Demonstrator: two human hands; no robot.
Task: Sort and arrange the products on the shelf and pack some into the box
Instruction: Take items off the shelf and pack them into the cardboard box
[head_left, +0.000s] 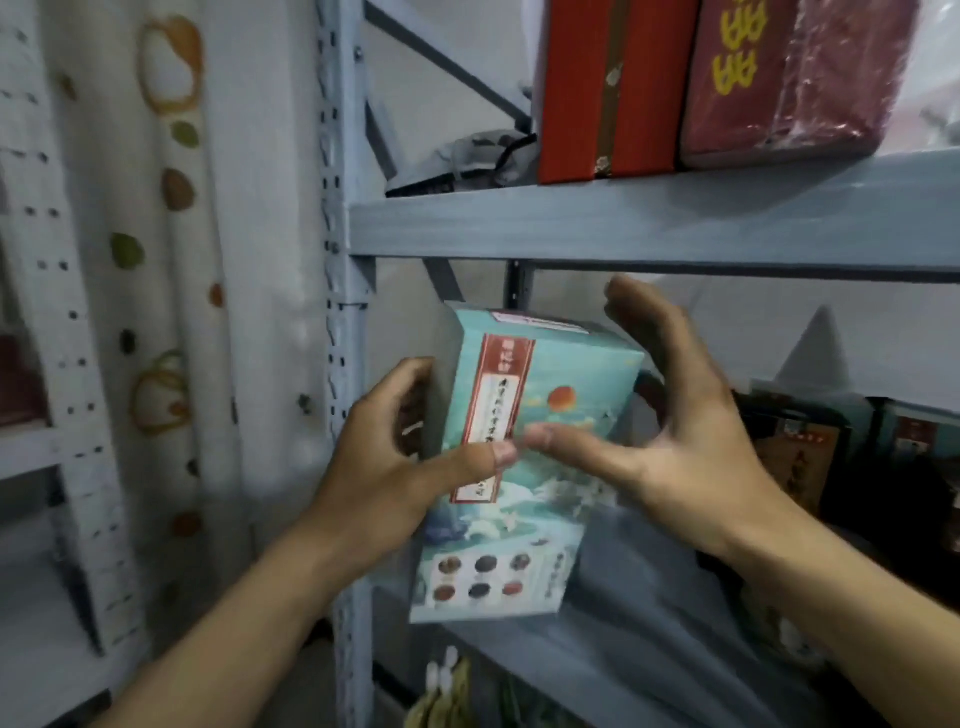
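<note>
**A blue-green box held up at the shelf, mostly by one hand**

The grey shelf (623, 223) fills the view, with red boxes (613, 88) up at 1 o'clock and dark boxes (800, 452) at 3 o'clock. The blue-green box (545, 374) is in the middle, upright but leaning a little, in front of the middle shelf (its bottom seems to hang in the air). The left hand (384, 457) at 8 o'clock holds its left side, thumb on the front. The right hand (675, 441) at 3 o'clock is spread wide, thumb touching the front. I cannot tell if its fingers touch the box. The box could slip and fall, because one hand holds a tall box by one side. Pushed in fast, it could bump the dark boxes.
</note>
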